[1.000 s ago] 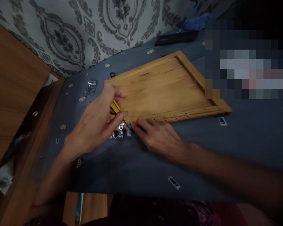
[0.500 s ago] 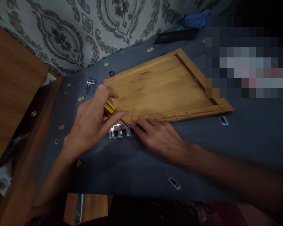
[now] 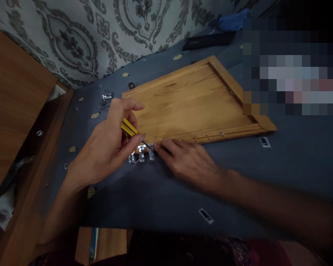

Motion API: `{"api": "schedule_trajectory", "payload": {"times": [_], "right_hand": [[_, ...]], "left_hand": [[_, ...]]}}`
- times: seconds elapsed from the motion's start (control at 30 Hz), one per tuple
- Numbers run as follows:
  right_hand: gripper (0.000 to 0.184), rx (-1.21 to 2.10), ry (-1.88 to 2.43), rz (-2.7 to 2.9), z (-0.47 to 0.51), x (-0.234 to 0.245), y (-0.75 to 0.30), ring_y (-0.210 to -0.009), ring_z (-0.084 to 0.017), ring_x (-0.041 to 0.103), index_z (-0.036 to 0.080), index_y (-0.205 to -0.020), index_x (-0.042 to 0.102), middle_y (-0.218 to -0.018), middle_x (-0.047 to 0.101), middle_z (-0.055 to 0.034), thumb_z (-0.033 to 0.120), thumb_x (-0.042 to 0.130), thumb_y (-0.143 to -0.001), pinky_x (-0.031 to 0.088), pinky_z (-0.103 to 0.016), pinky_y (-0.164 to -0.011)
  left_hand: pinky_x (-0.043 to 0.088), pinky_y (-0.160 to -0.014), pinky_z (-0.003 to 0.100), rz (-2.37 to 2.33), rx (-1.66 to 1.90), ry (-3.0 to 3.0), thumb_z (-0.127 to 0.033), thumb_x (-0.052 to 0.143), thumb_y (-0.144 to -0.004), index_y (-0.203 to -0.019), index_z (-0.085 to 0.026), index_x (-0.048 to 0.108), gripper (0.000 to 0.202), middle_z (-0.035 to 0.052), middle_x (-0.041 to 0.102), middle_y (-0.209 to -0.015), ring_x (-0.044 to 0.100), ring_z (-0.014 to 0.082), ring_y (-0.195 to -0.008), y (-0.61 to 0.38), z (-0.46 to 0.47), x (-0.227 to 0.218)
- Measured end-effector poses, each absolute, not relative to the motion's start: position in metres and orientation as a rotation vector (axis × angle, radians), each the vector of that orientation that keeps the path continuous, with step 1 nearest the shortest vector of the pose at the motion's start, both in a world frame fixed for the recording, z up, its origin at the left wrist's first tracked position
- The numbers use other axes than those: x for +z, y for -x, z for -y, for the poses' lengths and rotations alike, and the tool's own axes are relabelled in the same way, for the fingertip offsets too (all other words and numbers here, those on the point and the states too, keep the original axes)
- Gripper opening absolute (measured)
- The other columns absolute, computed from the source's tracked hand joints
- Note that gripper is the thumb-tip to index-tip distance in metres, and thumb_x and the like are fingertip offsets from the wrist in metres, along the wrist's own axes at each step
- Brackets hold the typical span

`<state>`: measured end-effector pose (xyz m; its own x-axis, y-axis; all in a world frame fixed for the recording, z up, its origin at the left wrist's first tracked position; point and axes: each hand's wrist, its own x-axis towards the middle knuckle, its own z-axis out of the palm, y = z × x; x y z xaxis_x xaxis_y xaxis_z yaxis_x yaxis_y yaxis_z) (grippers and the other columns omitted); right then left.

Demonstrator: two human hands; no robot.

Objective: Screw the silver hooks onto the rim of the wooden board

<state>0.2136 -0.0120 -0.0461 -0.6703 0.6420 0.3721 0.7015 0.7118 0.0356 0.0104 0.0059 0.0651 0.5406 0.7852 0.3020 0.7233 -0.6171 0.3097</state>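
Observation:
My left hand (image 3: pixel 105 144) is closed around a yellow and black screwdriver (image 3: pixel 129 127), its thumb along the handle. The screwdriver's thin shaft slants down to the rightmost of several silver metal brackets (image 3: pixel 141 155) on the near edge of a framed wooden panel (image 3: pixel 180 99). Beside that bracket is my right hand (image 3: pixel 188 159), its fingers bent together and the fingertips against the bracket's end and the panel edge. Whether a small part sits between those fingertips is hidden. Small dark holes dot the panel's near edge farther right.
Loose metal pieces (image 3: pixel 107 98) lie left of the panel on the dark blue cloth (image 3: pixel 166 207). A dark long object (image 3: pixel 209 40) and a blue cloth bundle (image 3: pixel 234 20) are at the back. Wooden furniture (image 3: pixel 16 111) stands at left; a blurred-out patch covers the upper right.
My left hand has tilted slightly, its wrist shifting left and its fingers lifting a little, with the screwdriver still at the bracket. My right hand stays in nearly the same place.

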Motion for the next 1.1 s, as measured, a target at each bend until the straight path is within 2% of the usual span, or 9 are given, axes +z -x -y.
{"api": "schedule_trajectory", "payload": {"times": [0.13,0.27,0.43,0.63,0.9,1.1], "right_hand": [[0.026,-0.270,1.047,2.581,0.0116,-0.0463,-0.2140,-0.073,-0.017,0.062,0.010,-0.114,0.066,-0.093,0.068,-0.0083,0.007,0.055,-0.091,0.033,-0.031,-0.054],[0.026,-0.245,1.057,2.607,0.0115,-0.0461,-0.2140,-0.073,-0.017,0.061,0.011,-0.115,0.065,-0.091,0.067,-0.0075,0.008,0.053,-0.092,0.033,-0.032,-0.054],[0.026,-0.251,1.058,2.598,0.0119,-0.0457,-0.2132,-0.073,-0.017,0.061,0.011,-0.114,0.065,-0.090,0.067,-0.0074,0.007,0.052,-0.092,0.034,-0.031,-0.055],[0.026,-0.248,1.047,2.586,0.0115,-0.0461,-0.2137,-0.071,-0.017,0.059,0.010,-0.113,0.065,-0.089,0.066,-0.0079,0.006,0.051,-0.092,0.032,-0.031,-0.055],[0.027,-0.230,1.067,2.610,0.0117,-0.0440,-0.2148,-0.073,-0.017,0.059,0.012,-0.115,0.066,-0.089,0.066,-0.0079,0.008,0.052,-0.092,0.032,-0.030,-0.056],[0.027,-0.222,1.047,2.592,0.0117,-0.0452,-0.2146,-0.072,-0.017,0.059,0.010,-0.114,0.066,-0.089,0.066,-0.0082,0.006,0.051,-0.092,0.032,-0.030,-0.055]], "left_hand": [[0.056,-0.058,0.025,-1.333,0.773,-2.590,-0.022,0.066,-0.091,-0.129,-0.027,0.045,0.044,0.0029,0.058,-0.101,0.064,0.0181,-0.089,-0.0111,-0.0065,0.0680],[0.053,-0.055,0.022,-1.396,0.972,-2.525,-0.024,0.070,-0.089,-0.125,-0.028,0.046,0.043,0.0022,0.059,-0.100,0.062,0.0162,-0.085,-0.0130,-0.0076,0.0672],[0.054,-0.054,0.025,-1.398,0.896,-2.567,-0.027,0.068,-0.090,-0.126,-0.029,0.046,0.042,0.0016,0.059,-0.097,0.063,0.0170,-0.083,-0.0146,-0.0074,0.0641],[0.053,-0.049,0.024,-1.408,0.803,-2.570,-0.021,0.061,-0.093,-0.129,-0.032,0.043,0.042,0.0010,0.060,-0.098,0.063,0.0152,-0.076,-0.0153,-0.0075,0.0630],[0.054,-0.052,0.025,-1.407,0.767,-2.567,-0.028,0.063,-0.094,-0.128,-0.030,0.042,0.040,0.0011,0.059,-0.099,0.065,0.0169,-0.081,-0.0157,-0.0088,0.0599],[0.055,-0.054,0.025,-1.386,0.765,-2.554,-0.025,0.063,-0.093,-0.128,-0.031,0.042,0.041,0.0014,0.059,-0.100,0.065,0.0179,-0.087,-0.0152,-0.0098,0.0592]]}}
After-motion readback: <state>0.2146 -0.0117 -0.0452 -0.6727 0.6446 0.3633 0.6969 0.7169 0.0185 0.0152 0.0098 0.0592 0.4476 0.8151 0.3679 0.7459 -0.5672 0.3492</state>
